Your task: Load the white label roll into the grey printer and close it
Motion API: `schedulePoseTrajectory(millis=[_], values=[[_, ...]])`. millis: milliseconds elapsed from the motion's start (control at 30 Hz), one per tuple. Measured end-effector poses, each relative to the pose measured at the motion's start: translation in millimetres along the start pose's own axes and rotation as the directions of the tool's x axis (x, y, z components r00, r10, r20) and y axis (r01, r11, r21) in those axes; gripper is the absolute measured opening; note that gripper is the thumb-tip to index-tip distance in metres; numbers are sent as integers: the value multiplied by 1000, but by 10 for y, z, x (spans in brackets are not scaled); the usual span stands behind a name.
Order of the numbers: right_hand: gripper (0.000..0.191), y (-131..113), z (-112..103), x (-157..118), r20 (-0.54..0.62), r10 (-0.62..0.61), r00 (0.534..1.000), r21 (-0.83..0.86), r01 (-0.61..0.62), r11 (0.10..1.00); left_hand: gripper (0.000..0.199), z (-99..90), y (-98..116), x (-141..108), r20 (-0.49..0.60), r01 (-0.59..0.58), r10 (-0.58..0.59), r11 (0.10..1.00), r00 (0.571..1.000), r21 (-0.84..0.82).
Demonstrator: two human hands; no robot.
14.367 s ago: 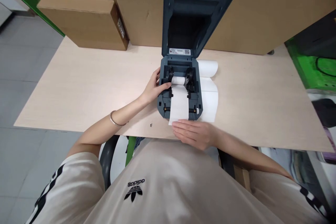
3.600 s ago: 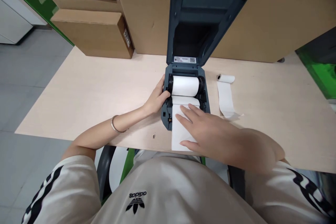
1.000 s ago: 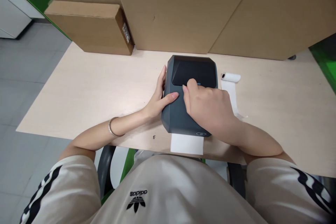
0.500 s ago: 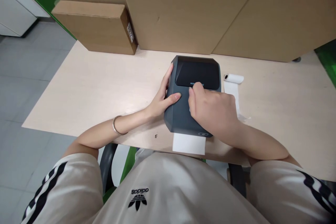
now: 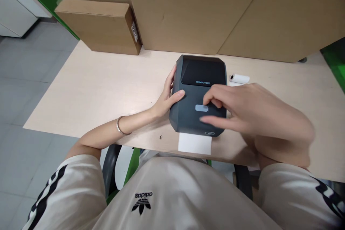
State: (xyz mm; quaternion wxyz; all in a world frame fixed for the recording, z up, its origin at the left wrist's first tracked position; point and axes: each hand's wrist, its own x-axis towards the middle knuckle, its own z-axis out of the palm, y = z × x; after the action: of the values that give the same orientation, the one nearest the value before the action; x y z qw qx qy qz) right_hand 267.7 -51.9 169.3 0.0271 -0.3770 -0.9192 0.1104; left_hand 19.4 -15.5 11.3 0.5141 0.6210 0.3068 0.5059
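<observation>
A dark grey label printer point(image 5: 188, 115) with a glossy black window stands on the light wooden table. White label paper point(image 5: 194, 143) sticks out from its near side. My left hand point(image 5: 168, 97) grips the printer's left side, thumb on top and fingers along the edge. Over the right part of the lid is my right hand point(image 5: 237, 109), somewhat blurred, its thumb and index finger apart around the pale button point(image 5: 201, 107) and nothing between them. Whether it touches the lid I cannot tell.
A small white paper roll point(image 5: 239, 78) lies right of the printer. Large cardboard boxes point(image 5: 188, 14) line the back of the table point(image 5: 67, 97), with a smaller box point(image 5: 99, 30) at the back left. A tiny dark scrap point(image 5: 161, 137) lies near the front edge.
My right hand has moved right and uncurled from a closed shape, so the button and the printer's lettering now show. My left hand keeps its hold.
</observation>
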Motion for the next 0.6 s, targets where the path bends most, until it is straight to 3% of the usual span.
schedulePoseTrajectory(millis=[133, 267, 467, 600], values=[[62, -72, 108, -155, -111, -143, 984, -163, 123, 979, 81, 87, -56, -47, -82, 59, -70, 990, 994, -131], [72, -302, 306, -119, -192, -251, 949, -368, 168, 914, 77, 85, -119, -85, -114, 90, -107, 985, 988, -146], [57, -411, 334, -104, -190, -330, 925, -411, 230, 882, 77, 47, -159, -106, -119, 68, -90, 982, 989, -175], [51, -427, 303, -94, -113, -294, 949, -416, 223, 881, 76, 54, -175, -118, -128, 77, -101, 981, 987, -180]])
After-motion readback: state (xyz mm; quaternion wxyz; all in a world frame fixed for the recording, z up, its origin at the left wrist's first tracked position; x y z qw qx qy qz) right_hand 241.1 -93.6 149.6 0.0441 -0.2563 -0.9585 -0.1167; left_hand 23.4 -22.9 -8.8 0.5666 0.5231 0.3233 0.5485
